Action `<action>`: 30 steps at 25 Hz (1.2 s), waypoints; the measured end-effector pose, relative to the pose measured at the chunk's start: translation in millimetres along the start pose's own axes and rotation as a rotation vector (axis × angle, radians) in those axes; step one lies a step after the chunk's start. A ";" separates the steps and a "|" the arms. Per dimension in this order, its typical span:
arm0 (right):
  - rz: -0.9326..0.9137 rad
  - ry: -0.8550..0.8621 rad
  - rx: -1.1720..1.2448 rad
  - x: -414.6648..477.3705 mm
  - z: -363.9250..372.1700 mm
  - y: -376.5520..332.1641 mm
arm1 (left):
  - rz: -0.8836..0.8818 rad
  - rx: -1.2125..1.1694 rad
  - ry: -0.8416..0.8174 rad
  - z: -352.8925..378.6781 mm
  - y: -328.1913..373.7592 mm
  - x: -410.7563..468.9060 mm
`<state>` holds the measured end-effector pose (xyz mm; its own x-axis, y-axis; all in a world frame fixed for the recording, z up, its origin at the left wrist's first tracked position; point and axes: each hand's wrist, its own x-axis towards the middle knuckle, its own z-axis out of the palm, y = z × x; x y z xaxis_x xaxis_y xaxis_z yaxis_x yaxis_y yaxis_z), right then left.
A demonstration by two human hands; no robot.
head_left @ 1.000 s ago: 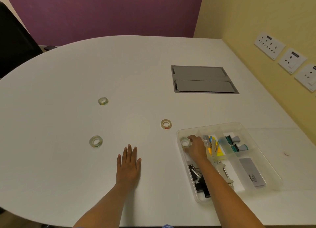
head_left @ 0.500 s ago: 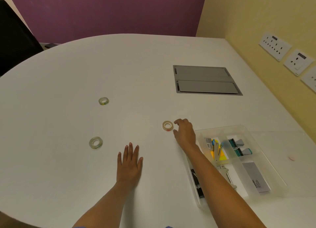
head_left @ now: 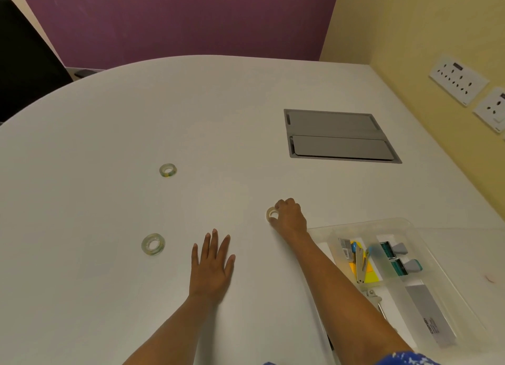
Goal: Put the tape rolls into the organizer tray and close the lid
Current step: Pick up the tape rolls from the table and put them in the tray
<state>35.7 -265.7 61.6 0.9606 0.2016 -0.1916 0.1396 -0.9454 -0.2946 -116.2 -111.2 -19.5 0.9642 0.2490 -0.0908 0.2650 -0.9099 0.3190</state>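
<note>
a: starting nearest: the left hand [head_left: 211,266] lies flat on the white table [head_left: 109,296], palm down, fingers spread, gripping nothing. so nothing steadies the organizer tray [head_left: 426,230], which sits just right of the right forearm.

b: that's my worry. the forearm crosses the tray's near left corner. if the elbow swings back carelessly it could nudge the clear tray or catch its wall, i think.

a: and the grip itself?

b: the right hand [head_left: 290,217] is curled round the small tape roll [head_left: 272,214] just left of the tray's far corner. the roll seems tipped on edge at the fingertips [head_left: 279,204], pinched at its right side, with its left half showing. whether it is clear of the table, i cannot tell.

a: so the hold is off-centre.

b: looks so. a thin, slick ring held by one edge could roll away or drop short of the tray, i'd judge.

a: farther out?

b: two more rolls lie flat and well apart from both hands: the nearer roll [head_left: 153,244] left of the open hand, the farther roll [head_left: 168,170] beyond it. both need long reaches across the table.

a: and the lid?

b: a faint clear sheet shows right of the tray; i can't be sure it's the lid.
</note>
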 end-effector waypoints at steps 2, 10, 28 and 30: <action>0.017 -0.030 0.002 3.5 2.6 1.1 | 0.006 0.001 0.006 0.6 -0.7 6.0; 0.034 -0.053 -0.046 7.9 9.3 0.1 | 0.010 0.012 0.026 3.3 -1.9 9.6; 0.155 -0.011 0.217 -77.3 -59.5 92.4 | 0.000 0.028 -0.090 -0.1 0.8 -16.1; 0.154 -0.060 0.172 -89.4 -53.2 99.2 | 0.001 0.020 -0.098 -0.2 1.7 -23.2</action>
<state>-23.5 -391.1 99.3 0.9507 0.0777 -0.3001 -0.0557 -0.9095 -0.4120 -138.1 -118.4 -16.7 0.9593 0.2155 -0.1823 0.2630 -0.9170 0.3000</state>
